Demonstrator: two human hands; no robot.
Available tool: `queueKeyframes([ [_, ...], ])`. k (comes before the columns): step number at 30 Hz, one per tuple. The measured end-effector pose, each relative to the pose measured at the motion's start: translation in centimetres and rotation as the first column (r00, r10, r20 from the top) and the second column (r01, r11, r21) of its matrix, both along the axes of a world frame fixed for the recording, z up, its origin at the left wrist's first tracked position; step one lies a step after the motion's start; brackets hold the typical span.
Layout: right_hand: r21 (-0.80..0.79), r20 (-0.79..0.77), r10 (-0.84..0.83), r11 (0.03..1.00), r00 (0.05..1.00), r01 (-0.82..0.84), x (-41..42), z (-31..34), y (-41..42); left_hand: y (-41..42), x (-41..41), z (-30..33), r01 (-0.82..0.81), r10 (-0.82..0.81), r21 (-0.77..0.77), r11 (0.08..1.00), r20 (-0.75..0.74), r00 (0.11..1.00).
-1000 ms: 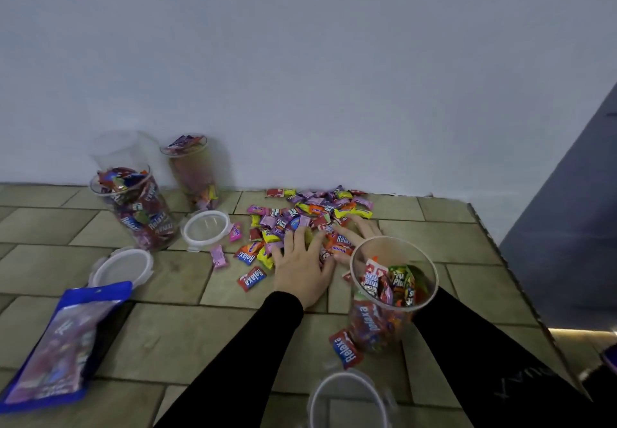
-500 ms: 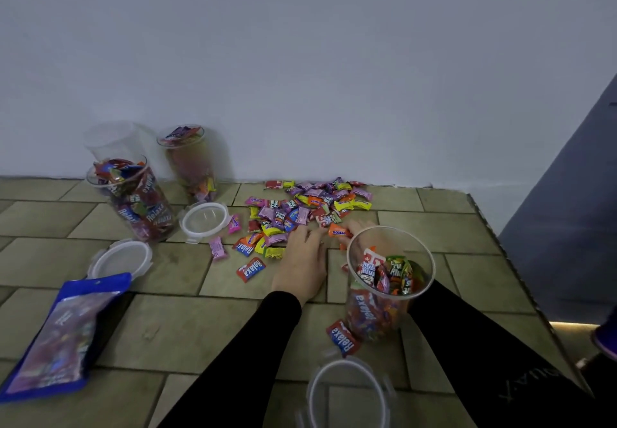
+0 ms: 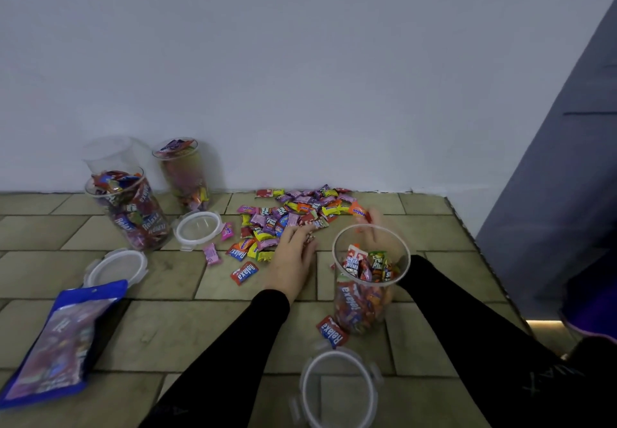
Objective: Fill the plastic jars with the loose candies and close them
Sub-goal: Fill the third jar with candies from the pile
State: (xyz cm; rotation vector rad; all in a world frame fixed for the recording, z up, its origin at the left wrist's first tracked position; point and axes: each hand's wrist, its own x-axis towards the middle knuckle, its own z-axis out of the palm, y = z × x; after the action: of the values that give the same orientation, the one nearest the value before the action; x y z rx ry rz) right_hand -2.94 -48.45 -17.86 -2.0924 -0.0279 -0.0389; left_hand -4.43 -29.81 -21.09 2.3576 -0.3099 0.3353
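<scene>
Loose wrapped candies (image 3: 293,210) lie in a pile by the wall. My left hand (image 3: 293,257) rests palm down at the pile's near edge, fingertips on a few candies, fingers apart. A clear plastic jar (image 3: 369,294) stands upright to its right, open and mostly full of candies. My right hand (image 3: 375,227) is behind the jar's far rim, blurred and partly seen through the plastic; a red candy shows at its fingertips, the grip unclear. The jar's clear lid (image 3: 309,391) lies in front of it, close to me.
At the left stand a full jar (image 3: 133,210), another full jar (image 3: 185,174) by the wall and an empty jar (image 3: 107,157) behind. Two lids (image 3: 198,229) (image 3: 117,265) lie beside them. A blue candy bag (image 3: 56,341) lies near left. The table edge runs along the right.
My left hand has slid back from the middle of the pile to its near edge. My right hand has lifted behind the jar's rim. The pile looks spread a little.
</scene>
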Motion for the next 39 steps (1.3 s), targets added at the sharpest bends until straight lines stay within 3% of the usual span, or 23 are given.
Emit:
queueKeyframes([
  [3,-0.018,0.127,-0.051,0.998,0.991,0.054,-0.1,1.7,-0.6,-0.2,-0.2,0.3,-0.039,0.039,-0.039,0.998,0.004,0.999],
  [6,0.015,0.292,-0.094,0.996,0.952,0.094,-0.3,3.5,-0.8,-0.6,-0.5,1.2,-0.078,0.09,-0.182,0.98,0.058,0.994],
  [10,0.098,0.361,-0.195,0.98,0.912,0.171,-0.9,5.6,-1.0,-1.6,-0.9,3.8,-0.076,0.097,-0.309,0.948,0.051,0.994],
  [18,0.424,0.324,-0.31,0.892,0.894,0.156,-3.4,9.8,0.1,-3.4,-2.8,9.6,0.002,0.104,-0.553,0.833,0.159,0.982],
  [25,0.479,0.342,-0.352,0.863,0.871,0.161,-6.3,11.2,1.6,-4.4,-5.6,11.9,0.072,0.068,-0.608,0.791,0.205,0.976],
  [31,0.534,0.323,-0.481,0.804,0.815,0.262,-7.6,10.1,2.4,-5.0,-7.2,11.6,0.078,0.044,-0.637,0.767,0.173,0.984],
  [39,0.606,0.211,-0.586,0.707,0.783,0.365,-7.6,9.4,2.8,-6.1,-7.9,11.4,0.058,0.02,-0.656,0.753,0.111,0.994],
])
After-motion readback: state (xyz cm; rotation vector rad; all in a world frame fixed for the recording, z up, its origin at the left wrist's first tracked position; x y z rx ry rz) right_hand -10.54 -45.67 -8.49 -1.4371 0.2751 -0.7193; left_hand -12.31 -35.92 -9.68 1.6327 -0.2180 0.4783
